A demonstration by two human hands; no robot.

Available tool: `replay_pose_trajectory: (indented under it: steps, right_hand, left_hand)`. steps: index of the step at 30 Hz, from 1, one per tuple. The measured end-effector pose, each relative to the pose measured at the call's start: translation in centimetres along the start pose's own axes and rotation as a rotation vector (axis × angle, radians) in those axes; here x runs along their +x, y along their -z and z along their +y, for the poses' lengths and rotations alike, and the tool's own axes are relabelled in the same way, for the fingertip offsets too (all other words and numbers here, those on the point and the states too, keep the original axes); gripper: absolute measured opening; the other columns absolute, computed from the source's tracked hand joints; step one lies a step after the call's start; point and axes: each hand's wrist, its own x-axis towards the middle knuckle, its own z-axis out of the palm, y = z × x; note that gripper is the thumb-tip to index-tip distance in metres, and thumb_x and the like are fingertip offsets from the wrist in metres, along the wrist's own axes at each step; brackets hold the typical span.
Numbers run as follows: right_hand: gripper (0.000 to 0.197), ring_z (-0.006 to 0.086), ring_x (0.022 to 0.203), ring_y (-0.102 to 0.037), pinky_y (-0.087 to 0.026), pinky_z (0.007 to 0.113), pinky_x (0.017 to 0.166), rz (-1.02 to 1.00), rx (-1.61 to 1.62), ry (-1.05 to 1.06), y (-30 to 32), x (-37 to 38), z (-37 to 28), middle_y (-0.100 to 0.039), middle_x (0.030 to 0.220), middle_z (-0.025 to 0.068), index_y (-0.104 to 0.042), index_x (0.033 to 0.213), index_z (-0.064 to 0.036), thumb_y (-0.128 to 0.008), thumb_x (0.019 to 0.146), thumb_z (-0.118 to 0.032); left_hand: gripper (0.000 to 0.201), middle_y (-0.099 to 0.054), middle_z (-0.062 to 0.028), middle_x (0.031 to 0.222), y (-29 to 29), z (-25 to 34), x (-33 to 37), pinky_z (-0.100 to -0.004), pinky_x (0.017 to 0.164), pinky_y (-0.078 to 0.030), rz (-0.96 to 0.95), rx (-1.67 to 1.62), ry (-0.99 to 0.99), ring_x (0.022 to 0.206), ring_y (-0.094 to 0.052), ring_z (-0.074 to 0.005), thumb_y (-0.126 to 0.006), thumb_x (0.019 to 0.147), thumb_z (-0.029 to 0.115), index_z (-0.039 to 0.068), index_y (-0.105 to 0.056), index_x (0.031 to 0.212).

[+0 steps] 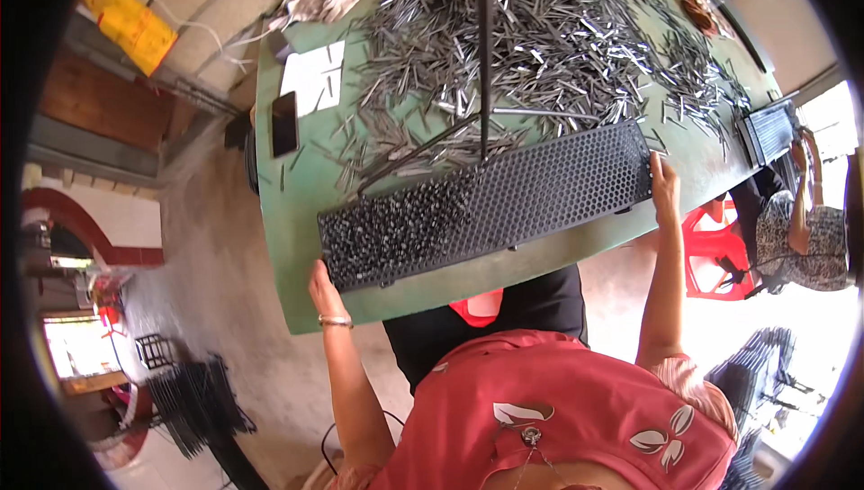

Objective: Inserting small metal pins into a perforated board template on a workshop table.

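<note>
Between my two hands is a long black tray full of round holes, lying slantwise with its right end farther from me. Small dark pieces crowd the holes of its left half, while the right half shows bare holes. My left hand, with a bracelet at the wrist, grips the near left corner. At the right end, my right hand holds the short edge. Past the tray, a large heap of thin dark strips covers much of the green table.
A dark upright pole rises just behind the tray. A phone and white paper lie at the table's left. Another person handles a similar tray at the far right, near a red stool.
</note>
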Motion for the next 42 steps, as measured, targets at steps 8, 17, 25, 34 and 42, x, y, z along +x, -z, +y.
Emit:
replay_pose_trajectory:
  steps: [8, 17, 25, 34, 42]
  right_hand:
    - [0.046, 0.0099, 0.078, -0.049, -0.041, 0.025, 0.073, -0.095, 0.178, -0.213, -0.7, -0.8, -0.9, -0.059, 0.080, 0.0021, -0.063, 0.100, 0.0056, -0.051, 0.093, -0.039]
    - [0.041, 0.0080, 0.072, -0.042, -0.038, 0.026, 0.066, -0.130, 0.164, -0.106, -3.5, -4.3, -3.7, -0.049, 0.071, -0.0001, -0.058, 0.087, 0.0045, -0.048, 0.096, -0.034]
    - [0.033, 0.0114, 0.077, -0.055, -0.043, 0.023, 0.071, 0.331, 0.289, -0.135, -0.5, -2.7, 4.1, -0.064, 0.078, 0.0040, -0.065, 0.089, 0.0029, -0.050, 0.096, -0.026]
    - [0.018, 0.0139, 0.071, -0.055, -0.043, 0.025, 0.068, 0.218, 0.026, 0.000, -1.1, -3.2, 2.3, -0.061, 0.076, 0.0083, -0.061, 0.085, 0.0029, -0.056, 0.091, -0.013]
    - [0.016, 0.0141, 0.068, -0.054, -0.042, 0.025, 0.066, 0.223, -0.019, 0.004, -1.1, -3.1, 2.4, -0.058, 0.072, 0.0077, -0.059, 0.080, 0.0033, -0.057, 0.090, -0.009]
  left_hand:
    - [0.056, -0.053, -0.0106, 0.126, -0.4, 2.7, -1.3, -0.0330, 0.101, -0.035, -0.057, -0.215, 0.092, 0.114, -0.050, -0.0201, -0.040, 0.096, 0.042, -0.004, -0.050, 0.125]
    - [0.078, -0.045, -0.0140, 0.136, 5.5, 1.2, 2.6, -0.0344, 0.104, -0.031, -0.131, -0.104, 0.161, 0.123, -0.044, -0.0227, -0.037, 0.091, 0.058, -0.008, -0.038, 0.133]
    - [0.031, -0.063, -0.0050, 0.104, -3.2, 15.0, 11.2, -0.0258, 0.071, -0.048, -0.384, 0.472, -0.156, 0.092, -0.059, -0.0123, -0.051, 0.094, 0.028, 0.005, -0.059, 0.113]
    - [0.067, -0.050, -0.0222, 0.127, -32.9, 23.6, 14.9, -0.0368, 0.100, -0.040, -0.877, 0.809, -0.511, 0.118, -0.050, -0.0280, -0.068, 0.081, 0.035, 0.000, -0.041, 0.132]
    - [0.079, -0.042, -0.0158, 0.128, -46.0, 23.6, 10.2, -0.0426, 0.100, -0.036, -0.948, 0.952, -1.520, 0.118, -0.044, -0.0308, -0.073, 0.069, 0.041, 0.002, -0.041, 0.130]
